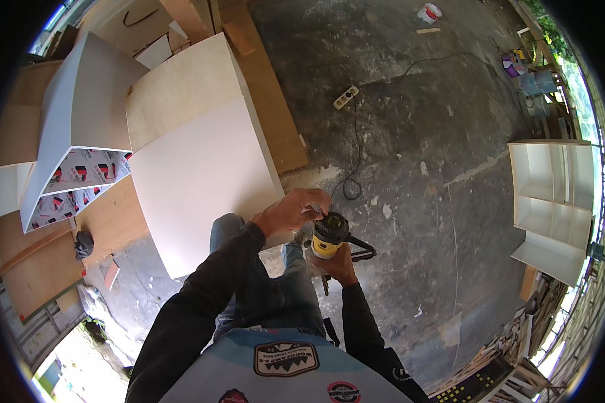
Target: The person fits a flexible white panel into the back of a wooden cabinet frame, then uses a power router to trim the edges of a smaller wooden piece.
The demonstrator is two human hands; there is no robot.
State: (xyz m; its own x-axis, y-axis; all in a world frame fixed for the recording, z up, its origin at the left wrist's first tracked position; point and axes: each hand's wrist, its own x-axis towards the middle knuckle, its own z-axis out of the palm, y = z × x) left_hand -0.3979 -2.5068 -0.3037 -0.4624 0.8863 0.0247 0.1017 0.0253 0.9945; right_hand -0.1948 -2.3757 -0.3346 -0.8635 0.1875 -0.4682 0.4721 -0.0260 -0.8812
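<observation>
- I see the power tool (329,230), yellow-bodied with a black top, upended toward my view, just beside the near right corner of the big white panel (202,178) and above the concrete floor (410,235).
- My right hand (338,265) grasps the tool's yellow body from below and to the right, fingers wrapped around it; a black frame-like part (364,246) juts out past that hand.
- My left hand (294,209) reaches across the panel's corner, its fingers bent in at the tool's black top; I can't tell whether they pinch something there or only touch it.
- The step in hand, as I judge it, is handling or adjusting the tool: one hand bears it while the other works at its top. I see no cutting under way, and the working end is hidden from me.
- The next move, I'd say, calls for a firm right grip, the left fingers clear of moving parts, and slack in the black cord (357,144), which loops on the floor toward the power strip (346,97).
</observation>
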